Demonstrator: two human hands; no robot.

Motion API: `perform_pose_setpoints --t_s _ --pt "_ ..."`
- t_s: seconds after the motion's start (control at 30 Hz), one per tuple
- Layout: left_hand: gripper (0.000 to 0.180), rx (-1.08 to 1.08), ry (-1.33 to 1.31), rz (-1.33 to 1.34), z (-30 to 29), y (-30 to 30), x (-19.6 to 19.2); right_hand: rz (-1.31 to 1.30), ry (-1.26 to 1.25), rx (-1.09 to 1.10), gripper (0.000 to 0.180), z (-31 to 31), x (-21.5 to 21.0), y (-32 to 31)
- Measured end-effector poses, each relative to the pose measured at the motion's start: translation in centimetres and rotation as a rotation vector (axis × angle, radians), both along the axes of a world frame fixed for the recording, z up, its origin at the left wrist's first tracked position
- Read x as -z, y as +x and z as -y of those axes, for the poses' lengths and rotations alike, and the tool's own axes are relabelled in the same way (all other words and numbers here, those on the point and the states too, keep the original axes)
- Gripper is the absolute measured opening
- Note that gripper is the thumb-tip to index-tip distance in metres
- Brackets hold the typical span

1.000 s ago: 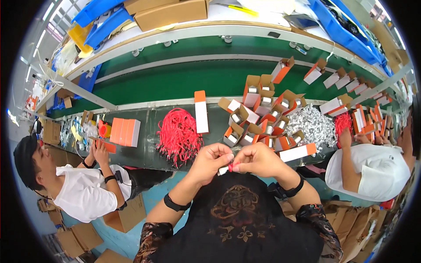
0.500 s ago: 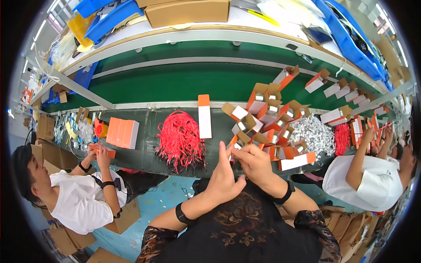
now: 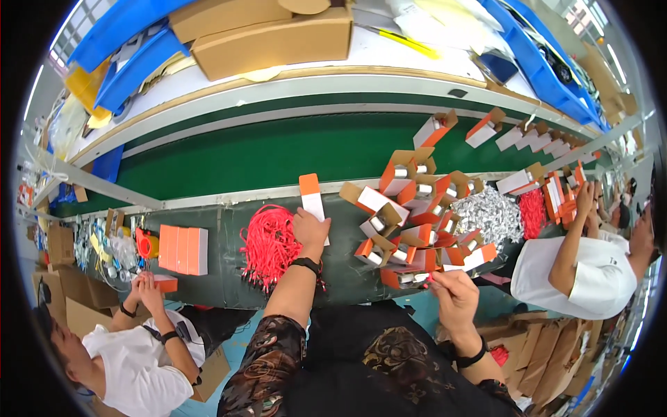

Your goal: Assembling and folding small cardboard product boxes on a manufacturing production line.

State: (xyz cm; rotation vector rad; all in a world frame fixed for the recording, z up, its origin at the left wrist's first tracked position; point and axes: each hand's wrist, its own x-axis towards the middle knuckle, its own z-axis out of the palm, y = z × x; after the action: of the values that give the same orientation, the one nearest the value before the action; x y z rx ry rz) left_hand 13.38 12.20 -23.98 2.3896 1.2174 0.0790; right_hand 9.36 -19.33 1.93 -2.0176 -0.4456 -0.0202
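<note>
My left hand (image 3: pixel 308 233) lies across the lower part of an upright-looking orange and white carton (image 3: pixel 312 198), fingers at one edge and thumb at the other. Just left of it is a heap of red cords (image 3: pixel 267 236) with dark ends. My right hand (image 3: pixel 456 299) is closed in a pinch on a small red and white piece (image 3: pixel 425 279), too small to name. Close to those fingertips sits an open carton (image 3: pixel 396 279) at the front of a cluster of open orange and white cartons (image 3: pixel 420 201) with white-and-silver items inside.
A pile of silvery pieces (image 3: pixel 488 217) and more red cords (image 3: pixel 532 212) lie to the right. Several closed orange boxes (image 3: pixel 183 250) stand at left. Co-workers sit on both sides. Behind runs a green belt (image 3: pixel 264 149), under a shelf with a cardboard box (image 3: pixel 274 45).
My hands were together in front of the cartons and have parted. The left went up and left onto the carton; the right moved right and down with the small piece. The view has shifted.
</note>
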Motion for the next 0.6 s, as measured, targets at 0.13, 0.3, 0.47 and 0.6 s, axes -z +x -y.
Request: perform_pose_setpoints --t_s 0.13,0.3,0.47,0.6 --pt "0.075 0.002 -0.298 0.136 -2.9 -1.6 1.6 0.047 0.105 0.035 0.024 1.7 -0.9 -0.1" --pt "0.075 0.036 -0.745 0.898 -1.0 -7.6 -5.3 0.042 0.213 -0.013 0.023 1.5 -0.7 1.2" --pt "0.079 0.370 -0.353 0.841 1.1 -12.2 -11.8 0.105 0.233 -0.252 0.022 -0.5 -2.4 2.1" --pt "0.077 0.442 -0.311 1.035 4.9 -13.7 -16.1 0.295 0.240 -0.502 0.022 -4.0 -3.6 1.8"
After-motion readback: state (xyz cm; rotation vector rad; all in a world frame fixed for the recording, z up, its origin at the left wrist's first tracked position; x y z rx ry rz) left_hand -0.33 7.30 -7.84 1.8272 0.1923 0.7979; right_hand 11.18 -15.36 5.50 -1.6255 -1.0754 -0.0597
